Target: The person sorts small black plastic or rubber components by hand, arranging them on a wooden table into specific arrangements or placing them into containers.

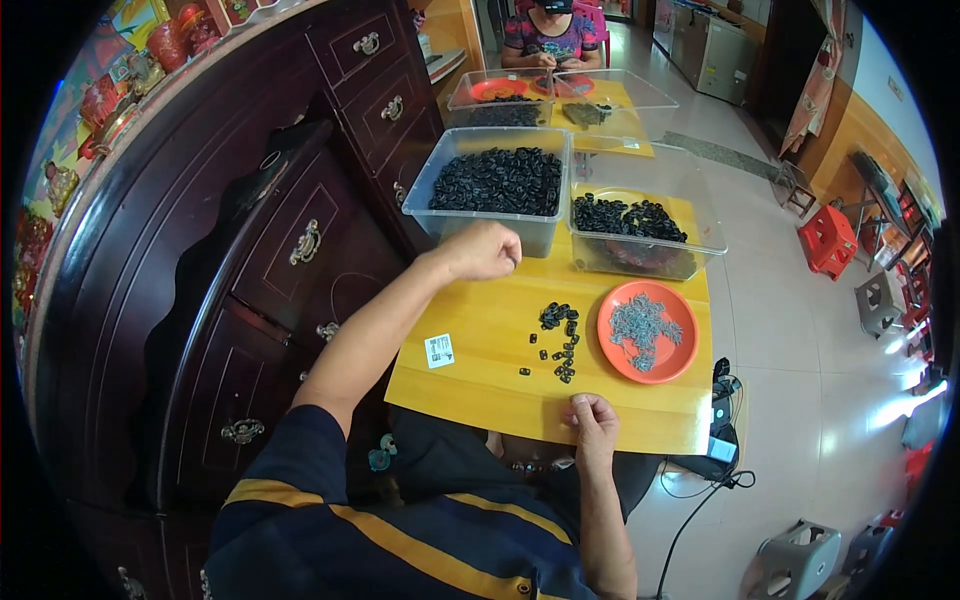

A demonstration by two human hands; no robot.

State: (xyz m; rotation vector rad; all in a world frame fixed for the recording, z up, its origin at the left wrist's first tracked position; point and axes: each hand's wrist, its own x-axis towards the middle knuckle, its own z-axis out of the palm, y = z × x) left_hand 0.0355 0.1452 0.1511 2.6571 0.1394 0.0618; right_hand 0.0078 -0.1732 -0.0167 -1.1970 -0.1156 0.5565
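Observation:
My left hand [478, 250] is raised over the table's far left part, by the front wall of a clear plastic bin [430, 213] heaped with small black plastic pieces [497, 181]. Its fingers are curled together, with a dark speck at the tips too small to name. At the table's front edge, my right hand [594, 422] has thumb and fingertips pressed together; whatever they hold cannot be made out. Between the hands lies a loose scatter of black pieces [565, 350]. An orange plate [680, 363] with many small silvery metal parts [641, 328] sits to their right.
A second clear bin [705, 235] holds fewer black pieces. A white label [439, 351] lies on the yellow tabletop [480, 390]. A dark wooden cabinet [270, 200] borders the left. Across the table another person [550, 40] sits behind more bins. Cables [690, 520] and stools [800, 558] stand right.

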